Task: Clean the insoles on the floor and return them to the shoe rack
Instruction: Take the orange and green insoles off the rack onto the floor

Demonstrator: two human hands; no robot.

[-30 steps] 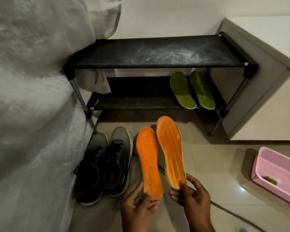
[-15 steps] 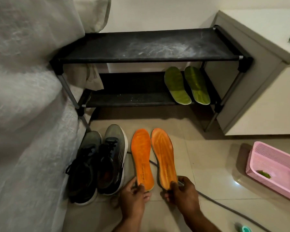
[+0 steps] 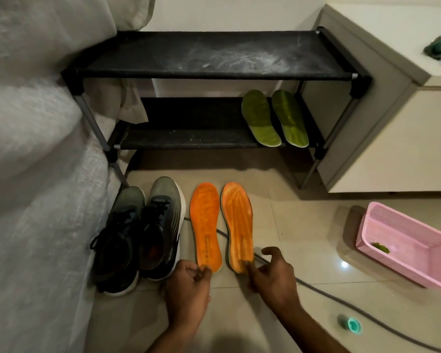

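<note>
Two orange insoles lie flat and side by side on the tiled floor, the left orange insole (image 3: 206,225) and the right orange insole (image 3: 238,225), toes toward the shoe rack (image 3: 214,72). My left hand (image 3: 189,284) has curled fingertips pinching the heel of the left one. My right hand (image 3: 271,273) is spread, thumb lifted, with one fingertip resting on the heel of the right one. A pair of green insoles (image 3: 274,118) leans on the right of the rack's lower shelf.
A pair of grey sneakers (image 3: 140,233) stands left of the orange insoles, against a white cloth-covered bulk (image 3: 36,174). A grey hose (image 3: 341,304) runs under the insoles. A pink basket (image 3: 405,248) sits right, a teal cap (image 3: 353,326) near it, a white cabinet (image 3: 392,123) behind.
The orange insoles went from held up in the air to lying flat on the floor. My right hand has loosened its grip and spread its fingers.
</note>
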